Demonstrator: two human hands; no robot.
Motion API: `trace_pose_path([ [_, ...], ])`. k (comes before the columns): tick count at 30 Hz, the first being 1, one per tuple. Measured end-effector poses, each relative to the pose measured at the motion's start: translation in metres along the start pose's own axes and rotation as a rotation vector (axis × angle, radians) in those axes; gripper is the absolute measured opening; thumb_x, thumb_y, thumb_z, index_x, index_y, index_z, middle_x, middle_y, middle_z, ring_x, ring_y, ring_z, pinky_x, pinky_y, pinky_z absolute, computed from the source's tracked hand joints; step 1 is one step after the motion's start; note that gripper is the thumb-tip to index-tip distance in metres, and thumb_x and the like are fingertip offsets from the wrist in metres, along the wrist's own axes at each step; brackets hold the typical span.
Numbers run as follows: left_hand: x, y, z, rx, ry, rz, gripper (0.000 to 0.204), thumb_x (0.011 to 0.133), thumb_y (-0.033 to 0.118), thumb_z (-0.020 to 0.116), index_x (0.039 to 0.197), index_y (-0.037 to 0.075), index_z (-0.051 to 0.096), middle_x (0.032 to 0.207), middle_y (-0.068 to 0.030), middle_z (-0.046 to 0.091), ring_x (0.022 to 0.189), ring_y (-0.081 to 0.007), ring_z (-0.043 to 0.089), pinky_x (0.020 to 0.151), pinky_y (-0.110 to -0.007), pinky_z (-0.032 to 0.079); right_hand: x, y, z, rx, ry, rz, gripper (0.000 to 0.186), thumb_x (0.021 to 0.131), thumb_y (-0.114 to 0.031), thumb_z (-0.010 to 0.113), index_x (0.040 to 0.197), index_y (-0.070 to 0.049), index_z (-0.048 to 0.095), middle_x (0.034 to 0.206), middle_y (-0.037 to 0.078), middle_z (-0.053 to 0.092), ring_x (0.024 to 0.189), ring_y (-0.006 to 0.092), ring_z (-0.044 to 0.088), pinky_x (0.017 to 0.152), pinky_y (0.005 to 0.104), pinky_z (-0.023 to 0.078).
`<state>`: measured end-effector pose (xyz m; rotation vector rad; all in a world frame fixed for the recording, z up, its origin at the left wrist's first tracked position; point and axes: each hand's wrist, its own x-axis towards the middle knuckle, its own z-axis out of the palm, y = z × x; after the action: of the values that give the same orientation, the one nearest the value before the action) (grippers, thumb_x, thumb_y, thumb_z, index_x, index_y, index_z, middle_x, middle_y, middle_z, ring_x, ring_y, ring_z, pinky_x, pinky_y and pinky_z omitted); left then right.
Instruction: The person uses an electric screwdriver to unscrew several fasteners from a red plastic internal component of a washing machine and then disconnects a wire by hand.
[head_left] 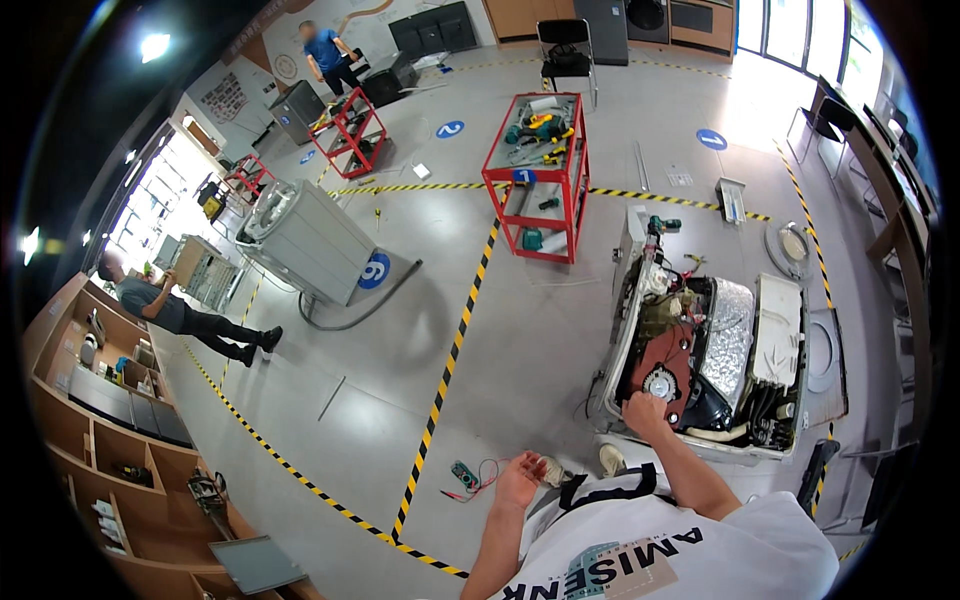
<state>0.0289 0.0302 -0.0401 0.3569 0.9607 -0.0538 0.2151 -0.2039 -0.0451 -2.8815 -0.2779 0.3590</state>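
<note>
At four o'clock, the right hand's grip (645, 412) sits at a round metal part (660, 382) inside an opened white appliance (725, 340); at six, the left hand's grip (520, 480) hovers near a multimeter (463, 473).

free: floor (530, 370) ahead of left hand (520, 480) | obstacles: multimeter (464, 474) leftward, appliance (727, 330) rightward

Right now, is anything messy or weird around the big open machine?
Yes. The machine by the right hand has its insides bare, which is odd for an appliance. A green meter lies on the floor left of the left hand, where feet might catch it. I see no spill.
</note>
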Motion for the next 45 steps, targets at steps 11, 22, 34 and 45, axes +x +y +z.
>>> trace_pose_path([
  [11,-0.002,0.002,0.008,0.035,0.034,0.012,0.019,0.086,0.016,0.050,0.100,0.004,0.049,0.096,-0.0128,0.058,0.090,-0.0285,0.057,0.080,-0.038,0.047,0.001,-0.002,-0.005,-0.040,0.017,-0.042,0.020,0.076,-0.022,0.056,0.071,-0.006,0.066,0.070,0.015,0.064,0.069,0.0322,0.064,0.058,0.0416,0.050],
  [22,0.003,-0.002,0.001,0.021,0.013,0.018,0.018,0.085,0.016,0.052,0.098,0.003,0.051,0.094,-0.0133,0.059,0.091,-0.0293,0.057,0.081,-0.039,0.046,0.010,0.008,0.013,-0.012,-0.020,0.010,0.028,0.077,-0.031,0.058,0.073,-0.004,0.064,0.073,0.016,0.064,0.069,0.0319,0.064,0.060,0.0413,0.050],
  [34,-0.001,-0.003,0.003,0.010,0.009,0.005,0.017,0.086,0.015,0.050,0.098,0.003,0.051,0.095,-0.0132,0.059,0.091,-0.0291,0.057,0.081,-0.038,0.047,0.004,0.003,0.007,0.008,0.043,0.013,0.028,0.074,-0.030,0.061,0.071,-0.003,0.063,0.073,0.017,0.063,0.072,0.0334,0.063,0.061,0.0434,0.049],
  [45,0.004,-0.007,-0.006,-0.036,-0.043,0.012,0.017,0.083,0.015,0.056,0.094,0.002,0.055,0.089,-0.0098,0.058,0.083,-0.0266,0.060,0.074,-0.037,0.049,0.006,0.005,0.020,0.025,0.012,0.055,0.037,0.086,-0.031,0.049,0.072,-0.001,0.064,0.073,0.019,0.063,0.070,0.0349,0.062,0.061,0.0436,0.047],
])
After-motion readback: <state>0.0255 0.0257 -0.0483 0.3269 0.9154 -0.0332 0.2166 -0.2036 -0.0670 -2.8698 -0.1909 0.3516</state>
